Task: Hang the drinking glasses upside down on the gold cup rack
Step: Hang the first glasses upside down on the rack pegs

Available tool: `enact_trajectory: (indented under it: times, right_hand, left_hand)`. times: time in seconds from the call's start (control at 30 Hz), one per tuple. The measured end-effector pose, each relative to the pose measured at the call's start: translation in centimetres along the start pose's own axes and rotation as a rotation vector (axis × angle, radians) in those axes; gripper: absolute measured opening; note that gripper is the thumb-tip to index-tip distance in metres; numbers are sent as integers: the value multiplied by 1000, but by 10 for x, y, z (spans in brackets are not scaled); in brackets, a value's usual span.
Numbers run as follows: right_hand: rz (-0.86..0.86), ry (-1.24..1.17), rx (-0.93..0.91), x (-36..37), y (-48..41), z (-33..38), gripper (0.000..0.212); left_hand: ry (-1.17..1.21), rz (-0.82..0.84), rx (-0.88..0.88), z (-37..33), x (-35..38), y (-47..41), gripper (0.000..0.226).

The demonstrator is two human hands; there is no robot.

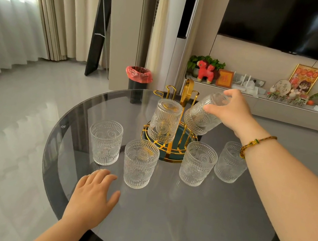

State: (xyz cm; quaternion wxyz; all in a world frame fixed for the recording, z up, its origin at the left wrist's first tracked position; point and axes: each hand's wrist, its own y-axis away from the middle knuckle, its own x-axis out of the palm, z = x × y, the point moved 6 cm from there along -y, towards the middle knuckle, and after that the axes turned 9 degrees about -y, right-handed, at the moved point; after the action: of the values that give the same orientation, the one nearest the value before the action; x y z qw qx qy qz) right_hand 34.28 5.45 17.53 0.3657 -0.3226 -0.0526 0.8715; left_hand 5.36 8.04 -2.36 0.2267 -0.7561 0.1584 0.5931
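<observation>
The gold cup rack [187,91] stands on a green round base at the far middle of the table. One embossed glass [164,121] hangs upside down on its left prong. My right hand [231,110] grips a second glass [204,114] by its base, tilted mouth-down against the rack's right side. Several upright glasses stand around the rack: far left [105,142], front left [140,164], front right [197,163] and far right [230,162]. My left hand [93,195] lies flat on the table, fingers spread, just left of the front-left glass.
The round smoked-glass table [179,226] has its edge close to me and at the left. Beyond it stand a bin with a red bag [139,76], curtains at the left, and a low TV shelf [279,109] with ornaments at the right.
</observation>
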Motion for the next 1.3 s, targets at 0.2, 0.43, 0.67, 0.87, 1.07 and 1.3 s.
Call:
enact_trajectory:
  times: [0.2, 0.43, 0.67, 0.87, 1.07, 1.3]
  right_hand:
    - [105, 130, -37, 29, -8, -3, 78]
    - [173, 197, -12, 46, -9, -15, 70]
    - [185, 202, -5, 52, -7, -18, 70]
    - [211, 226, -15, 58, -8, -19, 65]
    - [215, 228, -14, 61, -7, -24, 61]
    - [209, 202, -16, 60, -5, -26, 64]
  left_hand:
    - [38, -31, -7, 1, -3, 1, 46]
    - [28, -17, -27, -1, -7, 0, 48]
    - [-19, -10, -23, -5, -14, 1, 61]
    - [-34, 19, -48, -4, -16, 2, 59]
    - [-46, -3, -40, -5, -17, 2, 58]
    - [-52, -18, -30, -5, -18, 1, 60]
